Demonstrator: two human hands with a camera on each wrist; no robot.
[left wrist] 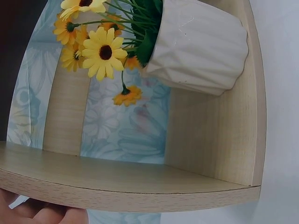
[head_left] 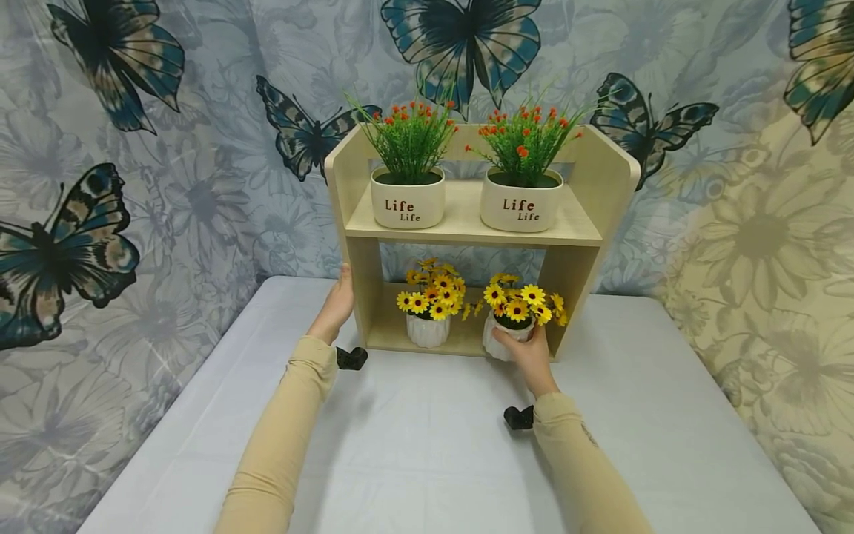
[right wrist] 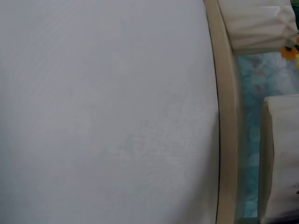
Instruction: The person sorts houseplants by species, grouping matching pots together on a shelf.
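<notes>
My right hand grips a white ribbed pot of yellow flowers at the front right of the lower shelf. In the right wrist view a gap shows between this pot and the shelf board's edge; the hand itself is out of that view. My left hand rests against the outer left side of the wooden shelf unit. Its fingers show partly beyond the side panel. A matching flower pot stands on the lower shelf, left of the held one.
On the upper shelf stand two cream "Life" pots with red-flowered greenery. The unit stands at the back of a table covered in white cloth. Butterfly-patterned fabric hangs behind and at the sides.
</notes>
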